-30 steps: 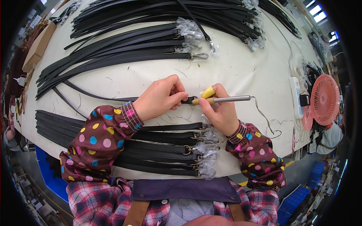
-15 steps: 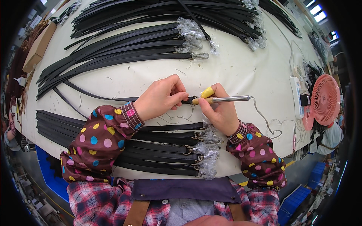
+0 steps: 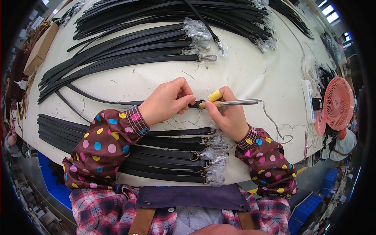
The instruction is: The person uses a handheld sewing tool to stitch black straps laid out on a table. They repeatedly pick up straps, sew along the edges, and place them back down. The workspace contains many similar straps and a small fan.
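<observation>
A narrow black strap (image 3: pixel 117 102) runs in from the left, and my left hand (image 3: pixel 166 101) pinches it near its end between thumb and forefinger. My right hand (image 3: pixel 232 121) is closed on a corded pen-shaped iron (image 3: pixel 241 102). The tool has a wooden part toward the strap and a metal tube toward the cord. It lies almost level, its left end at the strap's end; I cannot make out the contact point. Yellow tape (image 3: pixel 215 95) wraps a right fingertip. Just below my hands lie finished-looking black straps (image 3: pixel 168 152) with metal rings and plastic-wrapped ends (image 3: pixel 217 156).
More black straps (image 3: pixel 117 51) are piled across the far side of the white table (image 3: pixel 243 74). On the right stand a pink fan (image 3: pixel 338 102) and a white power strip (image 3: pixel 308 102). The iron's grey cord (image 3: pixel 273 121) curls over the tabletop. Loose thread bits lie around.
The metal end of the iron has shifted very slightly left and up. Both hands and the strap hold their places.
</observation>
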The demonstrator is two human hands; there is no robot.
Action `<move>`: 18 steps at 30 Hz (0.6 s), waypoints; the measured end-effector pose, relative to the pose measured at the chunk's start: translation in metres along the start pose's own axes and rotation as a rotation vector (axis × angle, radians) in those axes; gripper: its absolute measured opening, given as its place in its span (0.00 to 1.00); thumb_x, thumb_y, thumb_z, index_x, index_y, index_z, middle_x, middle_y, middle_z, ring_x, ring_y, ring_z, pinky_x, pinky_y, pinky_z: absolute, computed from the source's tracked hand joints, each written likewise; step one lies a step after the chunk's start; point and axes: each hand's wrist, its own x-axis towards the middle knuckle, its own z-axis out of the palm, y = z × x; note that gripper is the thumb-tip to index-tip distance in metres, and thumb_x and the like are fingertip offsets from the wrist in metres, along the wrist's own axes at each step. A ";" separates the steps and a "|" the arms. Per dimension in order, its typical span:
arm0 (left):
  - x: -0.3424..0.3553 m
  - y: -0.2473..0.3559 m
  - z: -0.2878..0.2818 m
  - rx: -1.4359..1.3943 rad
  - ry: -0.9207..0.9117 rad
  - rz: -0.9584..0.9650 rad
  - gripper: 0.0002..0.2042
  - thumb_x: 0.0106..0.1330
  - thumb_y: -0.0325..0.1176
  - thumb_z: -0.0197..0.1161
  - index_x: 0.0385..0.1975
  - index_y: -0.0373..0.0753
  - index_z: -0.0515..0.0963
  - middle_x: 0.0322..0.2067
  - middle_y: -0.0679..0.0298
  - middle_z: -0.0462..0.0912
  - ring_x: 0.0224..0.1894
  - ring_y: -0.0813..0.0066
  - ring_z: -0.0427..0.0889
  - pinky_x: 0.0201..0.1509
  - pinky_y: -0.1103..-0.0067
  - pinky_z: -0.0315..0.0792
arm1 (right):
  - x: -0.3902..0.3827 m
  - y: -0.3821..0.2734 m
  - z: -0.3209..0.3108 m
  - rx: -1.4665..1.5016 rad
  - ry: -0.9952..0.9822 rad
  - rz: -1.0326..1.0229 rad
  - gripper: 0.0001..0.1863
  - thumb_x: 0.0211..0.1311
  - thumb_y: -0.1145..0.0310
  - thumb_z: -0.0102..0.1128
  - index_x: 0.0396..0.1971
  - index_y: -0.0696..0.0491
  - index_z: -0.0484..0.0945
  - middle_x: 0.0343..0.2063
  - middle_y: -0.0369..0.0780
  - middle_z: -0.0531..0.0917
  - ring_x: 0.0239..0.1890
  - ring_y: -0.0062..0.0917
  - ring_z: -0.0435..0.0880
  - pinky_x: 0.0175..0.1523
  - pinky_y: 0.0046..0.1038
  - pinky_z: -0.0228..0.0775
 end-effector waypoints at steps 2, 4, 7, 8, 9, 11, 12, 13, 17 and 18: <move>-0.001 0.002 0.000 -0.005 0.011 -0.001 0.07 0.69 0.29 0.59 0.36 0.34 0.69 0.33 0.63 0.81 0.31 0.84 0.79 0.33 0.84 0.78 | 0.000 -0.004 -0.001 -0.024 0.016 -0.037 0.09 0.66 0.72 0.59 0.36 0.56 0.67 0.29 0.34 0.77 0.31 0.12 0.72 0.36 0.18 0.66; -0.001 0.002 0.000 -0.012 0.031 0.004 0.07 0.70 0.29 0.59 0.36 0.34 0.68 0.33 0.63 0.81 0.31 0.84 0.79 0.32 0.84 0.78 | 0.001 -0.005 -0.001 0.003 0.037 -0.050 0.09 0.66 0.72 0.59 0.36 0.56 0.67 0.29 0.35 0.78 0.31 0.13 0.73 0.37 0.18 0.66; 0.000 0.001 0.001 -0.036 0.069 0.020 0.07 0.69 0.28 0.59 0.36 0.33 0.68 0.32 0.62 0.81 0.30 0.82 0.80 0.30 0.84 0.79 | 0.001 -0.005 0.001 0.088 0.062 -0.022 0.09 0.66 0.72 0.59 0.36 0.56 0.67 0.30 0.36 0.79 0.32 0.13 0.74 0.37 0.19 0.67; 0.000 -0.001 0.001 -0.052 0.081 0.025 0.07 0.69 0.28 0.59 0.36 0.33 0.69 0.32 0.61 0.81 0.29 0.81 0.81 0.30 0.83 0.79 | 0.002 -0.005 0.001 0.095 0.057 -0.005 0.09 0.66 0.72 0.59 0.36 0.56 0.67 0.30 0.36 0.79 0.32 0.13 0.74 0.37 0.19 0.66; 0.000 -0.002 0.002 -0.068 0.092 0.029 0.07 0.68 0.28 0.59 0.36 0.32 0.69 0.32 0.60 0.81 0.29 0.80 0.82 0.29 0.82 0.80 | 0.002 -0.005 0.001 0.103 0.052 0.011 0.09 0.66 0.72 0.59 0.36 0.56 0.67 0.31 0.36 0.79 0.33 0.13 0.74 0.38 0.19 0.66; 0.001 -0.004 0.002 -0.086 0.092 0.032 0.07 0.68 0.28 0.59 0.36 0.32 0.69 0.31 0.60 0.81 0.29 0.80 0.82 0.29 0.82 0.79 | 0.002 -0.007 0.000 0.077 0.050 0.006 0.09 0.66 0.72 0.59 0.37 0.56 0.67 0.30 0.35 0.79 0.33 0.13 0.73 0.37 0.18 0.66; 0.001 -0.004 0.002 -0.095 0.091 0.033 0.07 0.68 0.28 0.59 0.36 0.32 0.69 0.31 0.60 0.81 0.29 0.80 0.81 0.29 0.83 0.79 | 0.002 -0.007 0.000 0.064 0.050 0.003 0.09 0.66 0.71 0.60 0.37 0.56 0.67 0.30 0.35 0.79 0.33 0.12 0.73 0.37 0.18 0.66; 0.001 -0.004 0.002 -0.094 0.092 0.031 0.07 0.68 0.28 0.59 0.36 0.32 0.69 0.31 0.61 0.81 0.29 0.80 0.81 0.29 0.83 0.79 | 0.003 -0.006 0.001 0.065 0.066 -0.016 0.10 0.65 0.71 0.60 0.36 0.57 0.68 0.29 0.36 0.80 0.31 0.13 0.74 0.35 0.18 0.67; 0.001 -0.003 0.002 -0.089 0.089 0.022 0.07 0.69 0.28 0.59 0.36 0.32 0.69 0.32 0.61 0.81 0.29 0.80 0.81 0.29 0.83 0.79 | 0.004 -0.001 0.002 0.049 0.099 -0.057 0.11 0.63 0.70 0.62 0.35 0.58 0.70 0.27 0.39 0.82 0.26 0.15 0.77 0.30 0.19 0.69; 0.001 -0.003 0.002 -0.087 0.088 0.018 0.07 0.69 0.28 0.59 0.36 0.32 0.69 0.32 0.61 0.81 0.29 0.80 0.81 0.29 0.83 0.79 | 0.004 -0.001 0.002 0.041 0.097 -0.058 0.11 0.63 0.70 0.62 0.35 0.58 0.70 0.27 0.39 0.82 0.25 0.15 0.77 0.30 0.19 0.69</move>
